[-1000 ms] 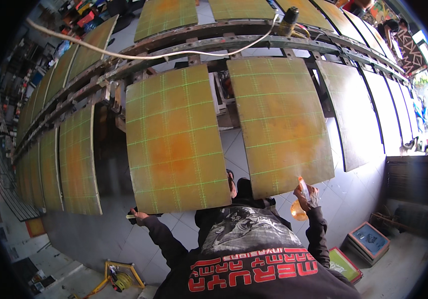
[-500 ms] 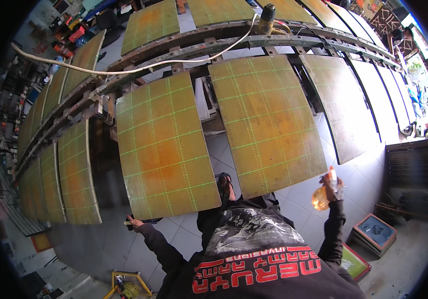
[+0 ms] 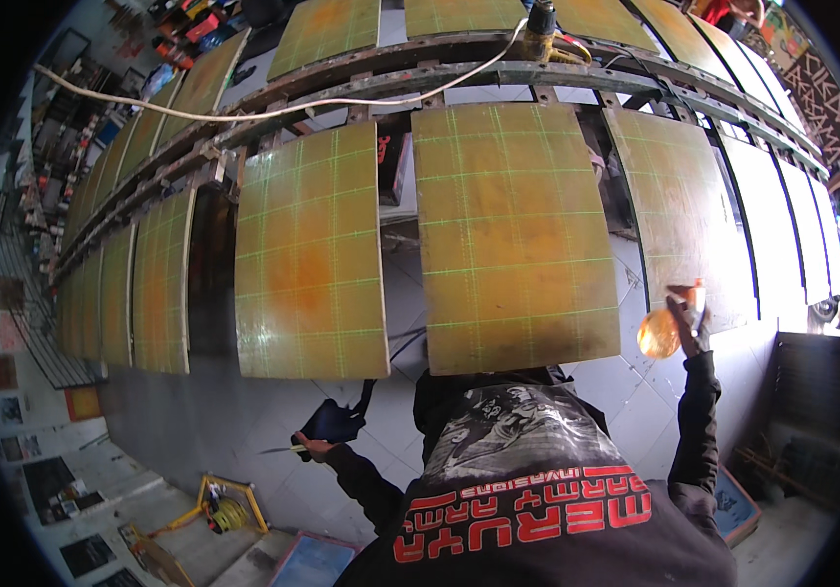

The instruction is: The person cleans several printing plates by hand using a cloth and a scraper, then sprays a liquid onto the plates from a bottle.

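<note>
With our right hand curling its fingers round the bottle at its neck, beside a board, we judge it light, squeezable, perhaps slippery, best gripped there, while our left hand pinches a strip.

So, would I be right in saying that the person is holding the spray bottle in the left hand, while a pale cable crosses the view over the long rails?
Not quite: the head view shows the spray bottle in the right hand, not the left hand. The pale cable does cross over the long rails.
</note>
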A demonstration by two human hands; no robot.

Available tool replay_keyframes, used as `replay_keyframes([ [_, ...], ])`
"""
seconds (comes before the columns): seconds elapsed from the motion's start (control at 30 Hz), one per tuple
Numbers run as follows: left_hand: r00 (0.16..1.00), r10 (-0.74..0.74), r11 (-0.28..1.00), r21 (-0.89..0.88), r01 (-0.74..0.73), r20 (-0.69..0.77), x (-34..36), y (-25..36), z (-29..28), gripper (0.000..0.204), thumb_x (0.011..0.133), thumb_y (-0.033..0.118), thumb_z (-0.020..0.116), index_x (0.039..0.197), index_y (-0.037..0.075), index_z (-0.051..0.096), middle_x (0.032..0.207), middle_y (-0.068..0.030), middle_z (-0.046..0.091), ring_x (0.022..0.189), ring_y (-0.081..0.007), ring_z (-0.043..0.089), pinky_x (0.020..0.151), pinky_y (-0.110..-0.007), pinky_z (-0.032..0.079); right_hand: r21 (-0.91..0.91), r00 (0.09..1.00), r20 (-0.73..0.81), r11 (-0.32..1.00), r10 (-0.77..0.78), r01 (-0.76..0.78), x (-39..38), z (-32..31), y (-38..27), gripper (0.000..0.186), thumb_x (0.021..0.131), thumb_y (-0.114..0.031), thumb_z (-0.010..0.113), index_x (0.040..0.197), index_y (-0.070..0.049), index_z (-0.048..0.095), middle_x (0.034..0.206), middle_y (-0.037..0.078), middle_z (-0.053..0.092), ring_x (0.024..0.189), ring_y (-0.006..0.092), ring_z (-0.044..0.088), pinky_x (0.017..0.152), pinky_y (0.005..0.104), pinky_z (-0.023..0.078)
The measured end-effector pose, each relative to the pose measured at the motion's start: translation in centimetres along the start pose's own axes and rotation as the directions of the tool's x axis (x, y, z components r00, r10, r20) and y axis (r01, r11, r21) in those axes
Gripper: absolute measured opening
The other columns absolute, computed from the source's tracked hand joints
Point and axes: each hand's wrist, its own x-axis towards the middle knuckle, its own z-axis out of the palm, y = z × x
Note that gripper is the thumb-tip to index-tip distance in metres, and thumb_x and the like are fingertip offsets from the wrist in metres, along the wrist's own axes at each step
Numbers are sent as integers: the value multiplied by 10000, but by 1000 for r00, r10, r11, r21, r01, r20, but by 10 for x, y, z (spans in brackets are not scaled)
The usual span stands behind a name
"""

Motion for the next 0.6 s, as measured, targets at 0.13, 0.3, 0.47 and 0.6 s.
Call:
replay_keyframes([
  [0.13, 971, 136, 991, 28, -133, -197, -83, -23, -27, 781, 702, 593, 689, 1073, -75, 528, 999, -188, 582, 840, -327, 610, 805, -474, 517, -36, 913, -397, 996, -93, 86, 49, -35, 30, 477, 842, -293, 660, 1212, -26, 523, 1172, 85, 573, 988, 202, 567, 910, 360, 417],
  [0.3, 982, 176, 984, -19, -178, -66, -153, -63, -35, 716, 765, 570, 658, 1152, -15, 514, 1121, -148, 567, 932, -281, 612, 844, -407, 524, -5, 906, -421, 999, -33, 35, 82, -43, 102, 887, 796, -363, 699, 1429, -42, 168, 1365, 119, 386, 1225, 254, 420, 986, 402, 389],
  [0.47, 947, 158, 980, -162, -116, 279, -199, -85, -37, 729, 830, 578, 569, 1226, -25, 466, 1192, -152, 538, 1058, -281, 572, 928, -407, 474, -186, 900, -366, 967, -235, 177, 74, -42, 124, 1084, 716, -284, 794, 1450, -34, 36, 1457, 184, 200, 1293, 310, 325, 1064, 433, 290],
  [0.6, 910, 229, 969, -174, -178, 345, -246, -90, -17, 759, 862, 590, 507, 1295, -25, 401, 1265, -147, 489, 1124, -270, 532, 970, -385, 437, -75, 783, -540, 945, -308, 320, 21, -20, 109, 1038, 731, -272, 769, 1451, -17, 65, 1480, 193, 139, 1309, 335, 292, 1054, 467, 307],
])
